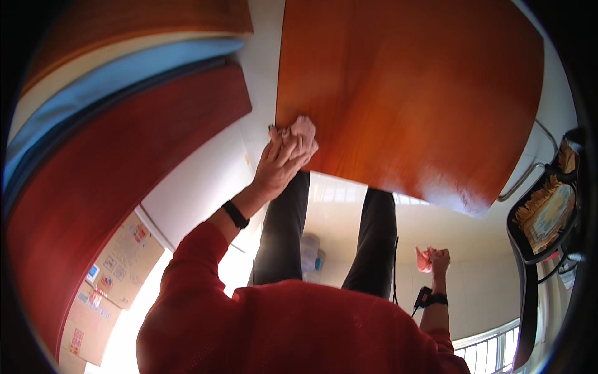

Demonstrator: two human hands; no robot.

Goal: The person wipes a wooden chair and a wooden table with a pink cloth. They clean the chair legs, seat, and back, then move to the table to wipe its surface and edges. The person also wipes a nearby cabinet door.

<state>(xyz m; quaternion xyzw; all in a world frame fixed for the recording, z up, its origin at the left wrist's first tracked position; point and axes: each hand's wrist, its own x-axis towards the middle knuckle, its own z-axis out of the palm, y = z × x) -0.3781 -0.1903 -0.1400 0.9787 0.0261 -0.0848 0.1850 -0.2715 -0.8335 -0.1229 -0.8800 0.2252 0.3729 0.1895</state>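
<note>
My left hand [278,166] presses a crumpled pinkish cloth [303,131] onto the near left corner of a glossy reddish-brown wooden tabletop [411,93]. Its fingers lie spread over the cloth, and a black band circles the wrist. Low at my right side, away from the table, my right hand [440,260] is closed around a bunched pink-red cloth [424,260]. That wrist bears a black strap with a small box and a cable.
Left of me runs a dark red surface [140,126] with blue fabric [117,65] behind it. Cardboard boxes [121,257] stand at lower left. A black chair [528,262] with a fringed cushion [549,215] is at right. Clear plastic bottles [310,255] are on the floor behind my legs.
</note>
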